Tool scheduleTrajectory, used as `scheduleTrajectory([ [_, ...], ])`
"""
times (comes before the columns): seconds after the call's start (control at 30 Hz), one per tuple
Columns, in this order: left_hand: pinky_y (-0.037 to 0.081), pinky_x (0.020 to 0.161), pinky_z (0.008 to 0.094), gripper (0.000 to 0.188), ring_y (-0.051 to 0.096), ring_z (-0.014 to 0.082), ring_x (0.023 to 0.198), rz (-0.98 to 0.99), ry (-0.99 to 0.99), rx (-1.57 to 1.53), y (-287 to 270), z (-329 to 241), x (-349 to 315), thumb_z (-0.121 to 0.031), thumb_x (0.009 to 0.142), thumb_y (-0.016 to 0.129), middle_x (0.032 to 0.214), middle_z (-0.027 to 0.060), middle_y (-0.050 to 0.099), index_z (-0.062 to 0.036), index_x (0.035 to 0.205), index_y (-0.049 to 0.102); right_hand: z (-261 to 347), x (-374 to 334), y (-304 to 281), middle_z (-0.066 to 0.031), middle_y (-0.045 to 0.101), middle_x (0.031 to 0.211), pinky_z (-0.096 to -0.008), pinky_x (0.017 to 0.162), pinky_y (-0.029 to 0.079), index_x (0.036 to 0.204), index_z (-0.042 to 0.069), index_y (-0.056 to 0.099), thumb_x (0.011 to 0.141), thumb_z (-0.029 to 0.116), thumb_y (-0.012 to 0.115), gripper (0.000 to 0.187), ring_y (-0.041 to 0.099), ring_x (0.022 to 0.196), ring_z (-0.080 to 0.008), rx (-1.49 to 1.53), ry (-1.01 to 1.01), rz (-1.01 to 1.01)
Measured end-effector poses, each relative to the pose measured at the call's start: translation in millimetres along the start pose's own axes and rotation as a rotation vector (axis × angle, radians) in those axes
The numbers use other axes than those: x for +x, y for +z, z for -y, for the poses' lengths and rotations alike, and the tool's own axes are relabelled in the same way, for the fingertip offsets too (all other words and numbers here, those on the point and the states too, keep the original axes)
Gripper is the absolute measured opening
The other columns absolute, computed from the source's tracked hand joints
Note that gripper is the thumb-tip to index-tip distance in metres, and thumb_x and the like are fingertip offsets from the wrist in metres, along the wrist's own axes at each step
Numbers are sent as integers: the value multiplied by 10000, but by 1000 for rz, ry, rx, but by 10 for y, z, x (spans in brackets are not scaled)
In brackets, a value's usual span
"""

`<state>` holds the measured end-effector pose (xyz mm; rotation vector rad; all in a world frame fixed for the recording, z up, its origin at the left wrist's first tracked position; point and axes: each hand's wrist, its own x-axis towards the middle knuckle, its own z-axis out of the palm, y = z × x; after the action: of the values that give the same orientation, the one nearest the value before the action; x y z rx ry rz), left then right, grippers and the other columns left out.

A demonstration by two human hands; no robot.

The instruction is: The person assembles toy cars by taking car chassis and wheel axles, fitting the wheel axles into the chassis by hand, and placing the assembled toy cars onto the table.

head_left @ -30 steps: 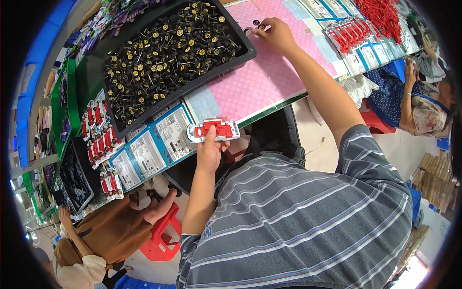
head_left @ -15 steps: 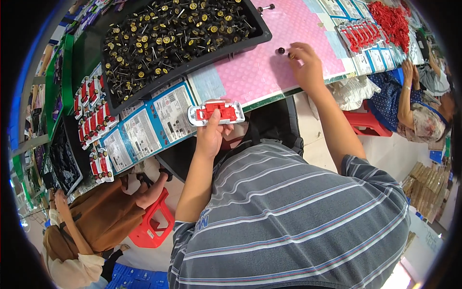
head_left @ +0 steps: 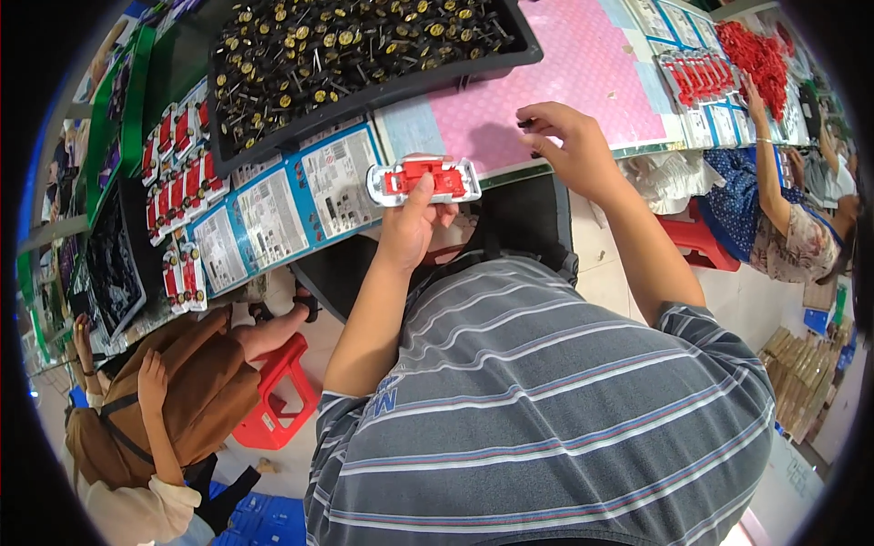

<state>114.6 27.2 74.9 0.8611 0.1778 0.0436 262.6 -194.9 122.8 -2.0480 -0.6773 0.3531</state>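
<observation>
Left hand point(head_left: 410, 232) tight around toy car point(head_left: 446, 182), right hand point(head_left: 580, 150) around dark piece point(head_left: 525, 124), pink-topped table point(head_left: 583, 64) ahead, red stools point(head_left: 276, 414) alongside

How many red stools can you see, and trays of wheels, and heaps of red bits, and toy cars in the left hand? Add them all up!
Red stools: 2
Black tray of wheel axles: 1
Heap of red parts: 1
Toy car body in the left hand: 1
Total: 5
</observation>
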Motion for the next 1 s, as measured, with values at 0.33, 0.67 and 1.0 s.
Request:
scheduleTrajectory([
  [0.33,472,580,252,372,624,151,747,4,-7,-44,-51,42,-105,-316,1021,580,998,99,651,-46,1265,504,396,-106,651,-92,662,1028,-278,785,567,1077,-56,656,875,-38,706,209,673,858,-139,286,-27,103],
  [0.67,472,716,295,444,596,166,1078,-39,-240,-51,-219,246,-90,-403,1046,477,1313,53,597,-114,1383,478,418,-80,653,-157,700,916,-412,815,532,939,7,710,817,32,711,125,667,896,-327,-26,-269,-69],
  [1.0,444,614,291,449,572,173,764,-108,34,52,-149,77,42,-409,1041,496,1109,97,643,-69,1336,491,434,1314,-21,-231,618,1044,-453,830,543,976,-14,690,767,191,764,301,649,959,-388,-548,-208,-43],
])
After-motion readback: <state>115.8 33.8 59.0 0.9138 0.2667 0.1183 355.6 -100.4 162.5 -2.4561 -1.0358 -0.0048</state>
